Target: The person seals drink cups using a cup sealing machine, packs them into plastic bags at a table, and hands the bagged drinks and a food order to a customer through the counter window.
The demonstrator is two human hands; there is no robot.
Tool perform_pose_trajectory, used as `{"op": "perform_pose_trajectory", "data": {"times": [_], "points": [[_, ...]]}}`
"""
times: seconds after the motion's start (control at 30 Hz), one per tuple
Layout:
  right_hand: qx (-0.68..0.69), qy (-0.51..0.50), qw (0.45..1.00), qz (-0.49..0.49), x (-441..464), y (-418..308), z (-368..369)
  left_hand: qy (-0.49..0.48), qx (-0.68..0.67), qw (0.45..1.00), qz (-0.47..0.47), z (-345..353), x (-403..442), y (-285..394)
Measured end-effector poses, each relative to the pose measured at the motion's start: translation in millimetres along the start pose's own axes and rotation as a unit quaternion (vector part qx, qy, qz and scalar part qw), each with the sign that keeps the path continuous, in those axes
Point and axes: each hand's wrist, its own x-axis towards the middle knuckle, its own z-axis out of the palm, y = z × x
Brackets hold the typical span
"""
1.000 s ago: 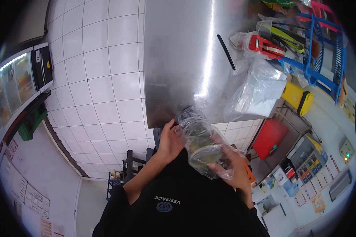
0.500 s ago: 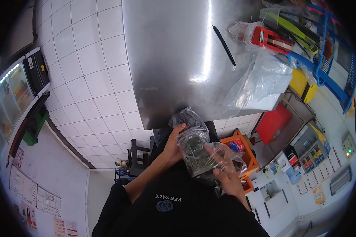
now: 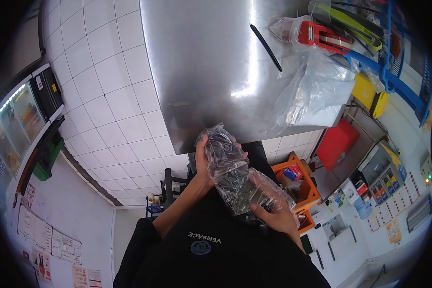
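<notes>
A clear plastic bag (image 3: 229,175) with something dark inside is held between my two hands, just off the near edge of the steel table. My left hand (image 3: 204,161) wraps around the bag's upper part, its fingertips showing on the far side. My right hand (image 3: 274,211) grips the lower right of the bag, its fingers partly under the film and the thumb on the near side. What the dark contents are I cannot make out through the creased plastic.
On the steel table (image 3: 201,72) lie a black pen (image 3: 266,47), flat clear plastic bags (image 3: 312,96) and a red tape dispenser (image 3: 324,37). A blue basket (image 3: 393,81) stands at the right. Below are an orange crate (image 3: 307,194) and a dark stool (image 3: 170,185).
My left hand has shifted further around the bag's upper part, fingers now wrapped behind it. The bag's top has moved slightly left and looks fuller. My right hand keeps its hold.
</notes>
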Motion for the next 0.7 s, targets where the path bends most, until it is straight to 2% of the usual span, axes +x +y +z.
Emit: {"op": "perform_pose_trajectory", "data": {"times": [0.3,0.37,0.47,0.7], "points": [[-0.026,0.012,0.999,-0.037,1.4,11.9,6.8,-0.046,-0.064,0.997,-0.025,-18.5,7.6,-1.7],[-0.020,0.017,0.999,-0.038,0.7,12.6,8.3,-0.141,-0.117,0.982,-0.050,-21.8,8.6,-2.0],[-0.005,0.026,0.999,-0.040,0.4,13.4,9.5,-0.200,-0.130,0.971,-0.035,-20.1,6.5,-3.3],[0.038,0.040,0.997,-0.044,2.9,19.1,16.4,-0.168,-0.114,0.979,-0.020,-26.7,12.0,-11.2]]}}
